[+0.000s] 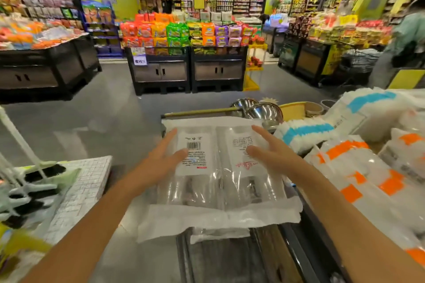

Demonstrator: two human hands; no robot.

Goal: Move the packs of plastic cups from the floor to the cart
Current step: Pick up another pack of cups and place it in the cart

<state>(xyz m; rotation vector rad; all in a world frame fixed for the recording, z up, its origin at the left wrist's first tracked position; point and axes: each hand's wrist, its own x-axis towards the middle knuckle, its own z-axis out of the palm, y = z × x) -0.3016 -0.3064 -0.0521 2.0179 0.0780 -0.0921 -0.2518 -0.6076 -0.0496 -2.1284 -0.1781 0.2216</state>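
Clear crinkly film lies under flat, spread fingers point(177, 132): the left hand point(164, 158) and right hand point(271, 149) rest open-palmed on top of the pack of plastic cups point(218, 181), pressing rather than gripping it. The pack sits on the cart point(296, 246), lying across its near end. It looks light and squashy, the wrap slippery and the cups easily crushed, so taking it by both long sides, or by the flat white sealed ends, seems safest. Its white labels carry a barcode point(193, 145), small printed text too fine to read, and a red handwritten-style mark.
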